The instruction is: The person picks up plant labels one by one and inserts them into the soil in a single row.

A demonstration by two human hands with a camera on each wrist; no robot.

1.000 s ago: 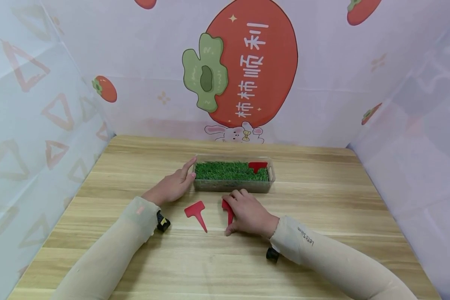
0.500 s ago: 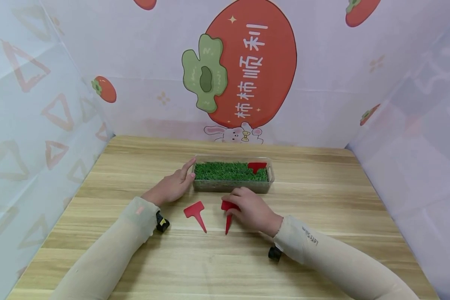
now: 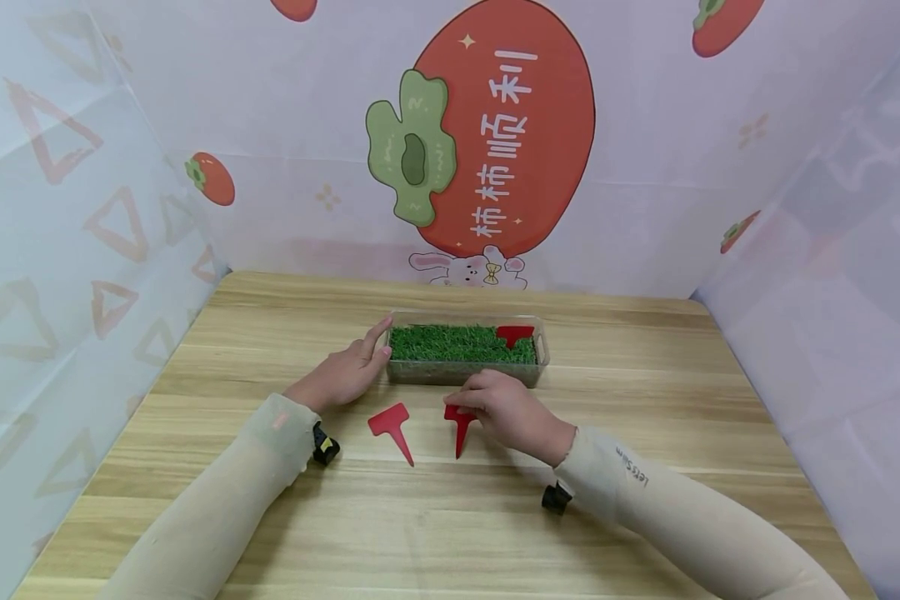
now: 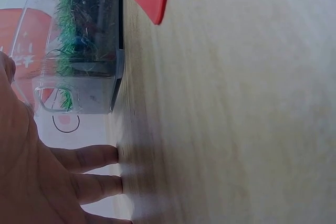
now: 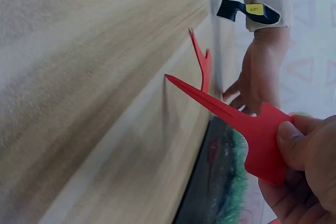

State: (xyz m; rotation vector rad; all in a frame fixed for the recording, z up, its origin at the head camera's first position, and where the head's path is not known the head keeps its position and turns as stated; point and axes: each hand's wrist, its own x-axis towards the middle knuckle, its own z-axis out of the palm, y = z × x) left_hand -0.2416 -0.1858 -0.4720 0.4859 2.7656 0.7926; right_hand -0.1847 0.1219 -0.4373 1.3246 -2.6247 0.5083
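A clear plastic box (image 3: pixel 465 374) filled with artificial grass (image 3: pixel 442 342) stands lengthwise on the table. My left hand (image 3: pixel 342 372) rests against its left end, and in the left wrist view several extended fingers (image 4: pixel 97 188) reach down to the tabletop. In front of the box, my right hand (image 3: pixel 512 414) pinches the broad head of a red T-shaped plant label (image 5: pixel 266 142) between thumb and fingers, the stem pointing toward the person. A second red plant label (image 3: pixel 392 422) lies on the table between the hands. Another red plant label (image 3: pixel 515 333) stands in the grass near the right end.
The light wooden table (image 3: pixel 622 367) extends around the box. Printed cloth walls (image 3: pixel 292 192) rise along its back and both sides. A small black camera (image 3: pixel 326 445) is strapped to the left wrist, another camera (image 3: pixel 557 498) to the right.
My right hand has closed its thumb onto the label's head and drawn slightly to the right, uncovering the stem, which has been lifted off the table. My left hand and the box stay put.
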